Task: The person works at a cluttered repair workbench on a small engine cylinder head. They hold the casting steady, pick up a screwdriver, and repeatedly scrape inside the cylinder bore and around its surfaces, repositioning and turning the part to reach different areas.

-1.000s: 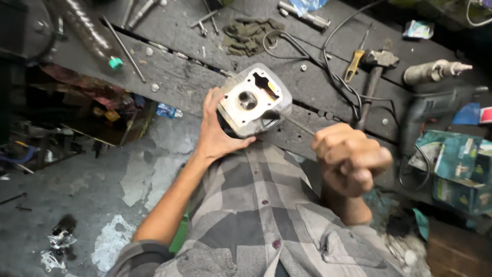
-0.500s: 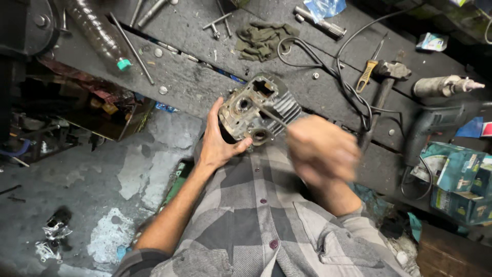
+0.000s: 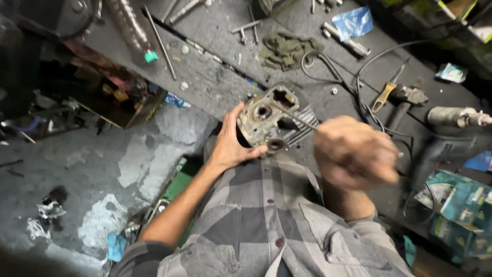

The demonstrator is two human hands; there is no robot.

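Observation:
My left hand (image 3: 229, 145) grips a grimy finned metal engine cylinder (image 3: 267, 117) from its left side, holding it tilted at the edge of the dark workbench (image 3: 215, 82). My right hand (image 3: 354, 153) is blurred and closed around a thin metal rod tool (image 3: 301, 119) whose tip reaches onto the top face of the cylinder. Both hands are in front of my grey checked shirt.
On the bench lie a crumpled green rag (image 3: 286, 50), a yellow-handled tool (image 3: 383, 96), a hammer (image 3: 405, 100), black cables (image 3: 359, 77), a power drill (image 3: 451, 128), a blue plastic bag (image 3: 351, 23) and loose rods. A teal box (image 3: 456, 210) sits at right. Stained concrete floor (image 3: 102, 169) lies at left.
The cylinder has turned in my left hand from its pale clean face to a dirty face. My right hand moved up and right with the rod, now blurred.

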